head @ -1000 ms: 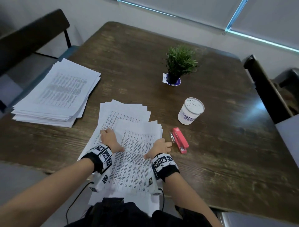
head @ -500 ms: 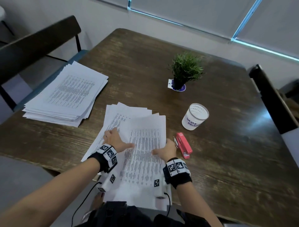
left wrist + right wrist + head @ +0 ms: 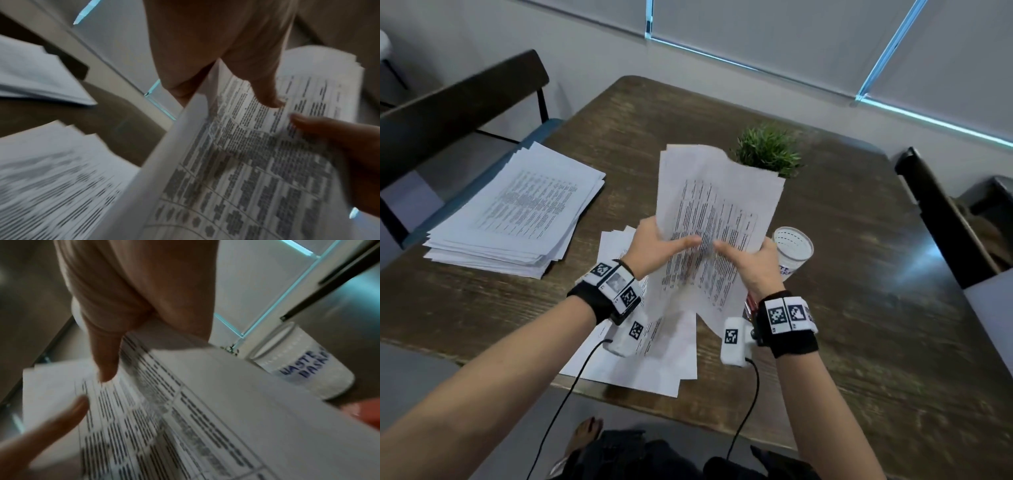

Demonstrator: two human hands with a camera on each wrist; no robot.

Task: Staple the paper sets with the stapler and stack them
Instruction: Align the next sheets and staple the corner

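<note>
Two stacks of printed sheets lie on the counter (image 3: pixel 859 291): a thick stack (image 3: pixel 517 212) far left, a loose pile (image 3: pixel 647 356) near the edge. Above that pile, the left hand (image 3: pixel 654 248) and right hand (image 3: pixel 753 263) each keep a pinching grip on a raised paper set (image 3: pixel 719 205), thumbs on top. The waste basket cup (image 3: pixel 792 250) stands just right.

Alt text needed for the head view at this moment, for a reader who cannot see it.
Both hands, left and right, hold a set of printed sheets upright above a dark wooden table, thumbs on the front page. Loose pages lie beneath, a taller paper stack at left, a small plant and white cup behind.
</note>
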